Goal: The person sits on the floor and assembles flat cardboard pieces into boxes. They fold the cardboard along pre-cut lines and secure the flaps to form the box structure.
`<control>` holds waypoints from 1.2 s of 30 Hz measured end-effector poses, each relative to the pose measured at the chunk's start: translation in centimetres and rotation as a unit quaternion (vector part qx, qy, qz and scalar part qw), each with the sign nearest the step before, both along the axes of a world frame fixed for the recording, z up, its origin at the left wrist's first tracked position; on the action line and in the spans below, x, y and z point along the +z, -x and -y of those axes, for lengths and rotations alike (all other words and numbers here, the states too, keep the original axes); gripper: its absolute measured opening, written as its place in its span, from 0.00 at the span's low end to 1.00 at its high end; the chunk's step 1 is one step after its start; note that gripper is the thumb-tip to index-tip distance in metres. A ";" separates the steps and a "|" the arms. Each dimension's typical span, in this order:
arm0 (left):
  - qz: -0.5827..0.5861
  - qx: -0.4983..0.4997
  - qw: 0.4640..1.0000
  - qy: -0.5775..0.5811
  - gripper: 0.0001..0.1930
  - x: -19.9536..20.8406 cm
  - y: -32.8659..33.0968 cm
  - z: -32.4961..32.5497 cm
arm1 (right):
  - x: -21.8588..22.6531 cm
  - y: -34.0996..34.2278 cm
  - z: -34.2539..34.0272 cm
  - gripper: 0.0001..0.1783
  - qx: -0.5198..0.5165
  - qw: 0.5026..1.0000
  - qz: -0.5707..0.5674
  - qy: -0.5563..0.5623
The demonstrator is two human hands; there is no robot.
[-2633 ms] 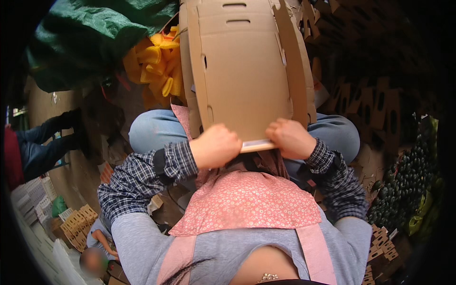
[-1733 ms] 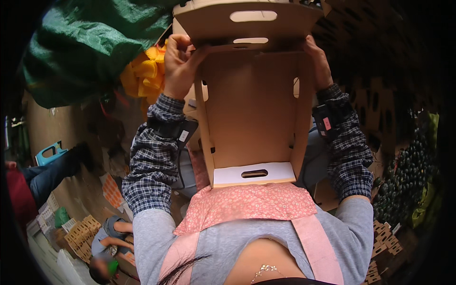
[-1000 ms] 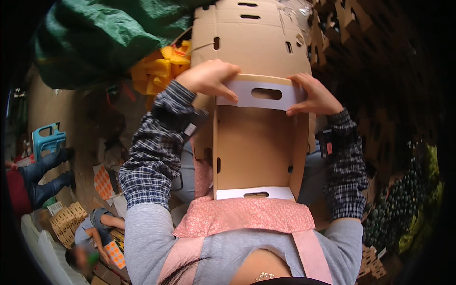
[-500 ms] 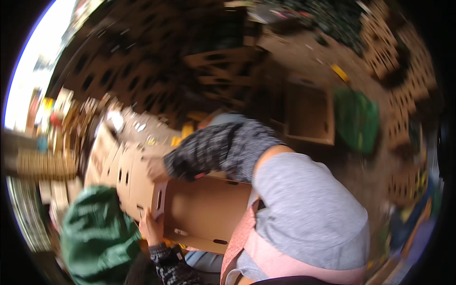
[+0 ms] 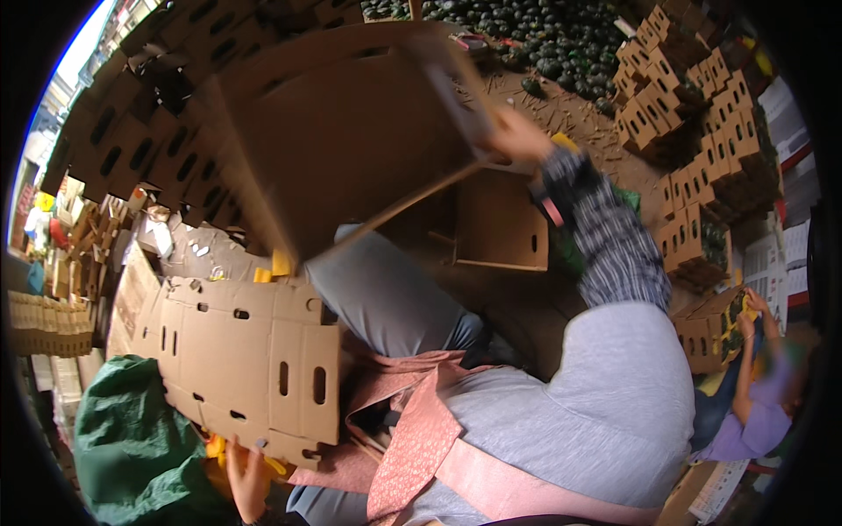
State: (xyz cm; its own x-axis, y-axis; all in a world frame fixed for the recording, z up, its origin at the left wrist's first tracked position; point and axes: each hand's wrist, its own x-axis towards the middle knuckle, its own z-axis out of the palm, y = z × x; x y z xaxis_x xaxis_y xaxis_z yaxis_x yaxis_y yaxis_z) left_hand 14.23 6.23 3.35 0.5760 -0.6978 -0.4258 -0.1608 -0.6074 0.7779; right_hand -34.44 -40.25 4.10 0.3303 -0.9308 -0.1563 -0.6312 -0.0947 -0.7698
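Note:
My right hand grips an open cardboard box by its end wall and holds it up, tilted, at arm's length. The box is smeared by motion. A flat, creased cardboard blank with handle slots lies to the left of my knees. My left hand is at the blank's near edge, fingers stretched out and apart, beside a yellow thing whose kind I cannot make out. Whether its fingertips touch the blank, I cannot tell.
Another open cardboard box stands on the floor ahead. Stacked boxes rise at far left and right. A heap of dark green avocado-like fruit lies beyond. A green sack is at my left. A person in purple handles a box at right.
The box has left my lap and swung up and forward in my right hand. My left hand has moved down and off the box. The flat blank now shows fully.

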 end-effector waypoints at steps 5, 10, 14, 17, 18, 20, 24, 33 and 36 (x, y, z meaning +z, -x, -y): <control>0.005 -0.029 0.990 0.139 0.27 -5.2 0.8 -3.3 | -14.8 5.6 -16.8 0.10 -0.463 0.875 0.140 -0.027; -0.069 0.071 0.995 -0.027 0.22 -7.3 -1.0 -3.0 | -13.5 -0.4 -22.9 0.33 -0.364 0.833 0.117 -0.400; 0.089 0.161 0.979 0.090 0.21 -12.0 -3.4 -5.3 | -6.4 -6.2 -19.9 0.28 0.210 0.962 -0.141 0.106; -0.517 0.107 0.849 -0.016 0.34 -13.8 -5.7 -6.3 | -3.4 -16.0 -16.5 0.21 0.250 0.905 0.053 0.340; -0.218 0.096 0.971 0.011 0.40 -14.2 -4.9 -7.0 | -3.4 -20.4 -15.5 0.22 0.282 0.896 0.061 0.337; -0.246 0.236 0.935 0.101 0.23 -13.6 -4.2 -6.4 | -4.9 -29.5 -13.5 0.27 0.293 0.912 0.001 0.287; -0.115 0.272 0.951 0.092 0.14 -10.8 -0.8 -2.1 | -11.9 -40.1 -10.0 0.37 0.348 0.930 -0.113 -0.023; 0.193 0.294 0.932 0.084 0.26 -7.8 1.8 -0.2 | -12.4 -39.0 -10.2 0.41 0.402 0.889 -0.176 0.131; 0.074 0.373 0.924 0.037 0.29 -6.2 0.6 -1.7 | -9.4 -39.0 -9.9 0.30 0.431 0.886 -0.081 0.150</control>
State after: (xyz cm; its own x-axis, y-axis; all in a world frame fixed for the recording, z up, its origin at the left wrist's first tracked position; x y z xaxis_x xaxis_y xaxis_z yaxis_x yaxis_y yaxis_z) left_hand 13.67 7.96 -2.87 0.9566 -0.1066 -0.2712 0.1736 -0.5389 0.8243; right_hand 4.59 -30.40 -5.35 0.9345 -0.3517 -0.0554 -0.3253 -0.7803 -0.5342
